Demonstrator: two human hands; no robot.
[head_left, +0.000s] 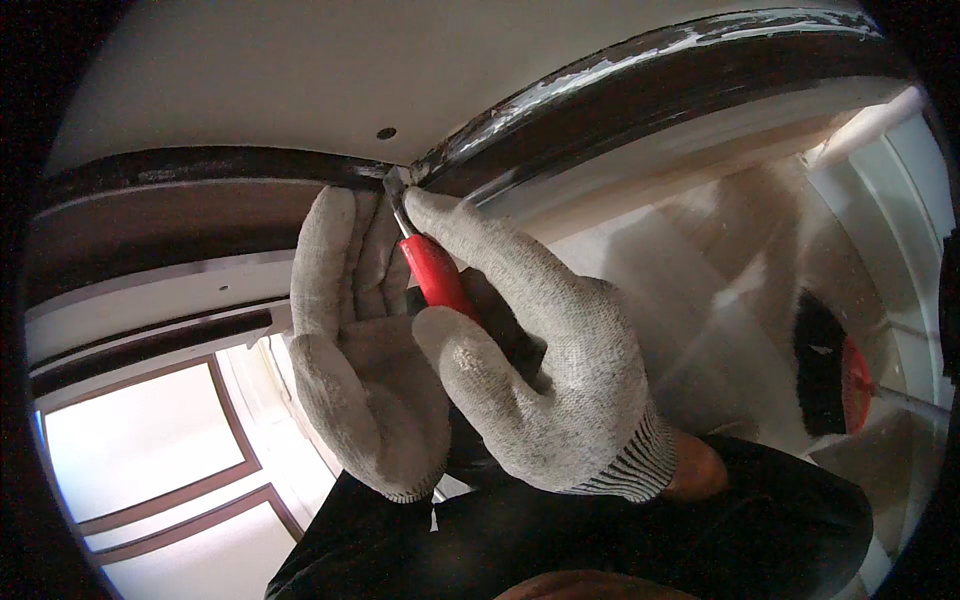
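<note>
My right hand (560, 370), in a light grey knit glove, grips a small scraper (435, 275) by its red handle. The index finger stretches along the scraper toward its metal blade, which touches the corner where two dark brown trim boards meet under the pale surface (300, 80). My left hand (365, 380), gloved the same way, is cupped palm up just beneath that corner, its fingers stretched out and close to the trim. Nothing shows in the left palm, though the right hand hides part of it. White smears run along the right trim board (650, 90).
A broom (835, 365) with black bristles and a red head stands on the floor at right. Whitish sheeting (670, 300) covers part of the floor. At lower left is a bright window or glazed door with brown framing (240, 420). My dark-clothed legs are below.
</note>
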